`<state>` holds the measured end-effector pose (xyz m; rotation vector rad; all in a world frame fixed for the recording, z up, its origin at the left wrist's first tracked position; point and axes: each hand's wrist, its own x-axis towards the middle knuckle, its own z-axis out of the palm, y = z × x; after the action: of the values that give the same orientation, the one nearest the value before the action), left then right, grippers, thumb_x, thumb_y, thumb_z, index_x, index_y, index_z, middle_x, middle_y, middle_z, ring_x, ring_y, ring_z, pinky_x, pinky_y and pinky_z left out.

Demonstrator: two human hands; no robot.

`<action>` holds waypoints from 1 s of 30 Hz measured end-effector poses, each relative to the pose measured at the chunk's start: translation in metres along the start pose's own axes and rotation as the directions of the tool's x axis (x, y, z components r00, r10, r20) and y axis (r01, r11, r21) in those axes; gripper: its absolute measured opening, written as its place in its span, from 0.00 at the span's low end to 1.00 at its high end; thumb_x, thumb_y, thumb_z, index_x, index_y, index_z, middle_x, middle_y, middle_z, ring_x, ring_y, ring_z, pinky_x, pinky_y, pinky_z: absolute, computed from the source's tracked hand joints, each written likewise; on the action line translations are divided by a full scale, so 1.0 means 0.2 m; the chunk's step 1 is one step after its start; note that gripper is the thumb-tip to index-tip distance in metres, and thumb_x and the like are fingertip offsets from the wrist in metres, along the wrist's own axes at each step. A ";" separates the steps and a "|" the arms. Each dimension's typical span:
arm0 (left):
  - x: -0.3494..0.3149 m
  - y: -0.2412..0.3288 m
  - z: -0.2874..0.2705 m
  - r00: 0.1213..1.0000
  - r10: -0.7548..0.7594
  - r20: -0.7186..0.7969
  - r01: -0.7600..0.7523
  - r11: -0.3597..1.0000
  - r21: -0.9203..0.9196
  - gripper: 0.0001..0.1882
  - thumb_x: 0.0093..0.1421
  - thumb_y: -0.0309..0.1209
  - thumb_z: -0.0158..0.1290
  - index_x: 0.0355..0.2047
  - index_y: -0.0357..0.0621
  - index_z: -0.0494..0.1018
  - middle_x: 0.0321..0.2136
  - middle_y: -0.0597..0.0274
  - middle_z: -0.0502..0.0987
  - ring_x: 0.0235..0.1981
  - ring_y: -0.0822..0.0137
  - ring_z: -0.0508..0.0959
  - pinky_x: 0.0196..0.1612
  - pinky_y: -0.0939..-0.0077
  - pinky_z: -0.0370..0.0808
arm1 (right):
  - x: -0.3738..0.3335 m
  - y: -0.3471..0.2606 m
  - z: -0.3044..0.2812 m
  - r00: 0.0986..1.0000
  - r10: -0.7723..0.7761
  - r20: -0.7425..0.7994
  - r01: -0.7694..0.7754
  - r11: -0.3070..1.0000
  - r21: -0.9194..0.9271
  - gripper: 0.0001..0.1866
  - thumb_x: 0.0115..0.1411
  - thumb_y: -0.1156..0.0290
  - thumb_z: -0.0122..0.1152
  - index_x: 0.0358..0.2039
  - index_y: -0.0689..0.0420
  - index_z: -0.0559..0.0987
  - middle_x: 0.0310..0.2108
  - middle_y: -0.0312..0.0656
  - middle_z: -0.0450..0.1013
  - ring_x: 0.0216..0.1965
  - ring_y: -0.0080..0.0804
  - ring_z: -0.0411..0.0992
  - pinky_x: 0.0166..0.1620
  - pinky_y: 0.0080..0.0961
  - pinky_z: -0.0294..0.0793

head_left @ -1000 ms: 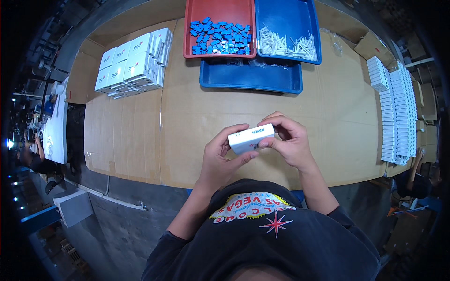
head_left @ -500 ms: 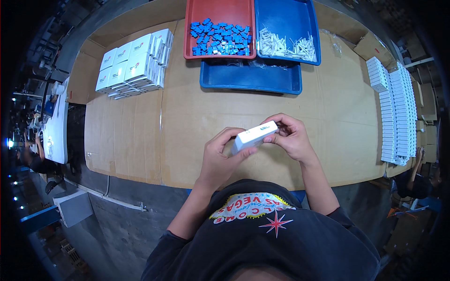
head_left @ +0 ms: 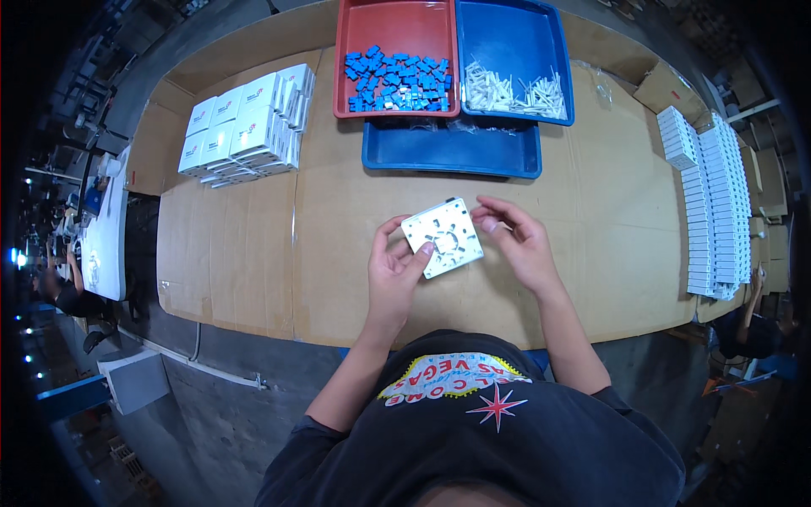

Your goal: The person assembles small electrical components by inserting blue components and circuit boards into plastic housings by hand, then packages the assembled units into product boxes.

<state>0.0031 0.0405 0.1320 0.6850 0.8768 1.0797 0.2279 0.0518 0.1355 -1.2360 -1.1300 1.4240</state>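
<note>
My left hand (head_left: 397, 269) is closed on the lower left side of a flat, square white plastic housing (head_left: 460, 252), its thumb pressed on the face. A ring of dark slots and small holes surrounds the housing's middle, and a small dark part shows at its top edge. Just off the housing's upper right corner is my right hand (head_left: 519, 245), fingers bent but apart, with nothing visible in them. Both hands are above the cardboard-covered table (head_left: 355, 296), close to my body.
A red tray (head_left: 397, 25) holds small blue parts; beside it a blue tray (head_left: 511, 42) holds thin white pieces. Another blue tray (head_left: 452, 152) sits in front. White housings are stacked at left (head_left: 241, 127) and in rows at right (head_left: 714, 203). Other people work at both sides.
The white housing has turned from edge-up to show its slotted face. My right hand has let go of it and moved slightly off; my left hand still holds it.
</note>
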 end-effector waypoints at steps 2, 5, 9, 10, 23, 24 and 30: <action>0.00 -0.04 0.02 0.988 0.151 -0.012 -0.149 0.985 0.086 0.26 0.69 0.20 0.56 0.62 0.36 0.57 0.53 0.45 0.77 0.54 0.60 0.81 0.57 0.65 0.80 | -0.07 -0.09 0.07 0.995 -0.092 0.038 0.099 0.970 -0.224 0.39 0.59 0.70 0.75 0.68 0.63 0.69 0.61 0.48 0.72 0.62 0.37 0.72 0.63 0.35 0.73; -0.05 -0.10 0.02 0.960 0.273 0.069 -0.281 0.938 0.202 0.25 0.68 0.18 0.56 0.60 0.37 0.58 0.58 0.46 0.71 0.60 0.61 0.76 0.62 0.66 0.75 | -0.12 -0.12 0.15 0.957 -0.276 0.090 0.285 0.836 -0.469 0.53 0.48 0.63 0.85 0.70 0.61 0.66 0.62 0.51 0.69 0.62 0.44 0.72 0.63 0.39 0.73; -0.08 -0.09 0.02 0.927 0.272 0.258 -0.307 0.945 0.109 0.33 0.68 0.37 0.62 0.63 0.38 0.55 0.66 0.45 0.59 0.70 0.56 0.63 0.71 0.58 0.62 | -0.12 -0.11 0.14 0.897 -0.432 0.097 0.429 0.797 -0.424 0.53 0.43 0.67 0.86 0.69 0.60 0.68 0.64 0.52 0.67 0.65 0.50 0.69 0.66 0.42 0.72; -0.08 -0.08 0.03 0.894 0.321 0.312 -0.372 0.921 0.117 0.36 0.67 0.42 0.62 0.63 0.38 0.56 0.66 0.45 0.58 0.70 0.54 0.63 0.72 0.56 0.61 | -0.12 -0.10 0.13 0.851 -0.507 0.136 0.508 0.731 -0.456 0.52 0.43 0.69 0.85 0.68 0.60 0.67 0.65 0.53 0.66 0.66 0.52 0.68 0.67 0.43 0.71; -0.04 -0.07 0.03 0.893 0.263 0.365 -0.402 0.829 0.388 0.42 0.66 0.55 0.59 0.66 0.36 0.59 0.66 0.43 0.61 0.70 0.50 0.64 0.72 0.53 0.62 | -0.10 -0.07 0.02 0.880 -0.424 0.213 0.472 0.737 -0.484 0.50 0.49 0.68 0.80 0.70 0.60 0.63 0.67 0.57 0.64 0.67 0.54 0.67 0.69 0.41 0.68; -0.01 -0.11 0.00 0.884 0.254 0.393 -0.418 0.806 0.420 0.38 0.71 0.52 0.53 0.68 0.36 0.57 0.65 0.42 0.64 0.67 0.51 0.68 0.71 0.54 0.63 | -0.10 -0.05 -0.04 0.884 -0.435 0.171 0.456 0.726 -0.514 0.50 0.49 0.68 0.80 0.70 0.60 0.63 0.67 0.57 0.64 0.67 0.54 0.67 0.69 0.41 0.68; 0.00 -0.21 0.03 0.947 0.059 0.315 -0.273 0.663 0.697 0.29 0.76 0.46 0.46 0.65 0.34 0.63 0.59 0.41 0.74 0.61 0.52 0.75 0.68 0.57 0.66 | -0.10 0.18 -0.55 0.966 -0.106 -0.236 0.021 0.941 -0.337 0.53 0.51 0.66 0.80 0.74 0.53 0.59 0.65 0.48 0.67 0.66 0.41 0.68 0.67 0.44 0.69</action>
<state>0.0270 0.0253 0.1005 1.5915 1.0218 0.7300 0.3377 0.0333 0.0949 -1.5516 -1.2519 1.0165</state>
